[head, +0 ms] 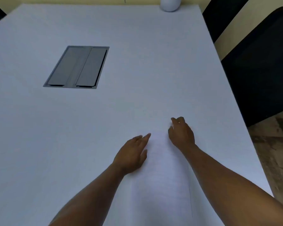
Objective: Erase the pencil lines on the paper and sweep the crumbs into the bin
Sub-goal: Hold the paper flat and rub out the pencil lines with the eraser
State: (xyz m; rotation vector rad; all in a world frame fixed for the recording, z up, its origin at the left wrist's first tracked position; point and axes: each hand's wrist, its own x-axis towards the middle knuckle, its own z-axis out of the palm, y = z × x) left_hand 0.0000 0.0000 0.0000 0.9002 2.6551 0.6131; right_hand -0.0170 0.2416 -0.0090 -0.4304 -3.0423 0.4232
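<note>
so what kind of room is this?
Probably an office or meeting room. The large white table has a grey flip-lid cable box set into it, and dark chairs stand along its right side. A white rounded object sits at the far edge.

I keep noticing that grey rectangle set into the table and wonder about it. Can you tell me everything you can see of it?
The grey panel is a rectangular hatch sunk flush into the white tabletop, far left of both hands. It looks like matt metal or plastic, with a thin lighter frame around two long flaps lying side by side, parted by a central strip. Both flaps are closed and flat; dark slits show along the near and right edges. Nothing rests on it or touches it.
</note>
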